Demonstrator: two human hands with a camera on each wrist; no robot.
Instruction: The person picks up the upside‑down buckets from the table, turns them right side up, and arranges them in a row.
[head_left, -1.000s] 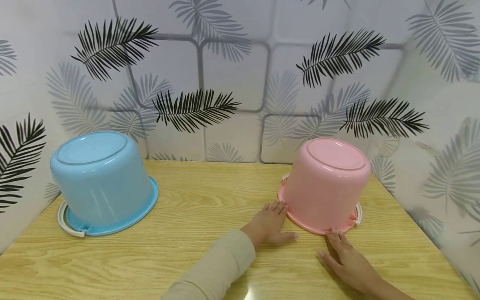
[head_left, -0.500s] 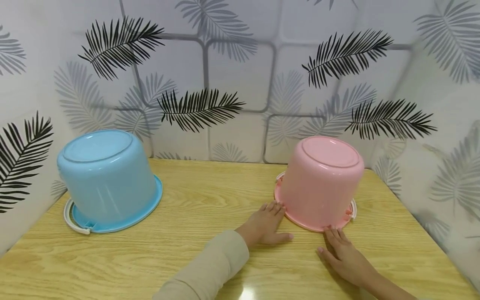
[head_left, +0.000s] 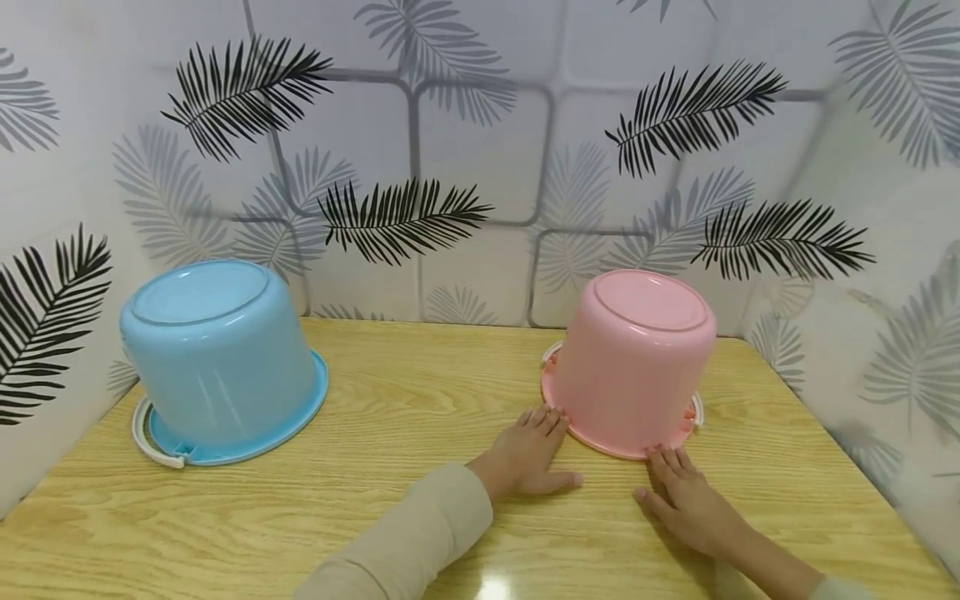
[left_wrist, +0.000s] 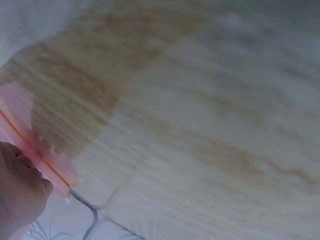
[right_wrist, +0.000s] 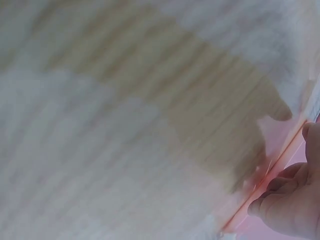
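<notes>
1. Pink upturned bucket [head_left: 636,375] has slid leftward along the desk [head_left: 427,392] over the last second.
2. Left-hand grip [head_left: 527,456]: grasping nothing, fingers extended, fingertips touching the bucket's left rim.
3. Right-hand grip [head_left: 692,504]: likewise ungrasping, fingertips touching its near rim.
4. Blue upturned bucket [head_left: 221,367] stands well apart, left.

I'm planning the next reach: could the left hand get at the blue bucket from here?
Probably yes, with some stretching leftward: the left hand is at the pink bucket, and only tabletop shows between it and the blue bucket.
</notes>
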